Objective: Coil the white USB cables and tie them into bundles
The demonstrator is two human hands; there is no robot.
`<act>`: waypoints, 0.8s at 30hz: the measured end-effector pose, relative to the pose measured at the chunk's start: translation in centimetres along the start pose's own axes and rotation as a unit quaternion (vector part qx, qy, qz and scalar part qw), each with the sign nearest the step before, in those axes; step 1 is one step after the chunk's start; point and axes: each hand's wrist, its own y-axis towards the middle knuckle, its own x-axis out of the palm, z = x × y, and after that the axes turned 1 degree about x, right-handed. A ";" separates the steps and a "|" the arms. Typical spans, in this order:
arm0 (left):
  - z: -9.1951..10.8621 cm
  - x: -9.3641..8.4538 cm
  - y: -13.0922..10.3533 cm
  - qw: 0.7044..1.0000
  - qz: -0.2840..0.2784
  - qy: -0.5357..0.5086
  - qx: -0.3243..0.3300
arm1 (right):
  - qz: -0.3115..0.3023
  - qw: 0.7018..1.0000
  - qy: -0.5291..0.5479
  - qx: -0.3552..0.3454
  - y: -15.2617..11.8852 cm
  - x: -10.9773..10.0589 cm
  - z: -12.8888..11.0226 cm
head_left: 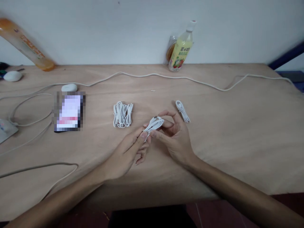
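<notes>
Both hands hold one coiled white cable [155, 123] above the table [213, 136], near its middle. The thumb and fingers of my left hand [129, 148] pinch the bundle's lower left end. At its right side, my right hand [177, 136] grips it between thumb and fingers. A dark connector end shows at the top of the coil. Left of the hands lies a group of several tied white cable bundles [123, 114]. One more single white cable bundle [182, 111] rests just beyond my right hand. The fingers hide part of the held coil.
A long white cord [152, 75] runs across the table's back. Against the wall stand a yellow drink bottle [180, 49] and, far left, an orange bottle [28, 46]. A phone [69, 112] with a blurred screen lies at left, beside a white case [69, 87] and loose cables.
</notes>
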 end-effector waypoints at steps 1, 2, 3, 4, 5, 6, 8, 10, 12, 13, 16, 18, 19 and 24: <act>0.2 0.0 0.0 1.000 -0.004 -0.005 -0.011 | -0.010 1.000 0.006 0.000 0.1 -0.1 -0.1; 0.3 -0.1 0.0 1.000 -0.008 -0.008 -0.021 | -0.020 1.000 0.008 0.000 0.1 -0.3 -0.2; 0.5 -0.1 0.0 0.999 -0.012 -0.012 -0.030 | -0.030 1.000 0.007 0.000 0.2 -0.5 -0.3; 0.6 -0.2 0.0 0.999 -0.017 -0.017 -0.038 | -0.042 0.999 0.001 0.000 0.3 -0.7 -0.4; 0.7 -0.3 0.1 0.999 -0.019 -0.024 -0.044 | -0.055 0.998 -0.008 -0.001 0.4 -0.9 -0.6; 0.8 -0.4 0.1 0.998 -0.020 -0.034 -0.050 | -0.070 0.997 -0.017 -0.002 0.5 -1.0 -0.7; 0.8 -0.6 0.1 0.996 -0.025 -0.060 -0.063 | -0.101 0.995 -0.023 -0.010 0.6 -1.3 -0.8; 0.7 -0.7 0.1 0.993 -0.032 -0.085 -0.077 | -0.118 0.993 -0.019 -0.021 0.7 -1.3 -0.8; 0.6 -0.8 0.1 0.991 -0.034 -0.098 -0.087 | -0.115 0.993 -0.016 -0.032 0.7 -1.3 -0.7; 0.5 -0.7 0.1 0.990 -0.029 -0.103 -0.088 | -0.111 0.993 -0.019 -0.037 0.7 -1.2 -0.6; 0.6 -0.5 0.1 0.990 -0.010 -0.114 -0.083 | -0.095 0.994 -0.040 -0.045 0.6 -1.1 -0.5; 0.7 -0.4 0.1 0.990 -0.006 -0.116 -0.076 | -0.091 0.993 -0.051 -0.048 0.6 -1.1 -0.5; 0.7 -0.4 0.1 0.991 -0.006 -0.113 -0.070 | -0.091 0.993 -0.053 -0.051 0.6 -1.1 -0.5; 0.9 -0.4 0.2 0.996 -0.003 -0.073 -0.050 | -0.097 0.991 -0.049 -0.072 0.8 -1.2 -0.6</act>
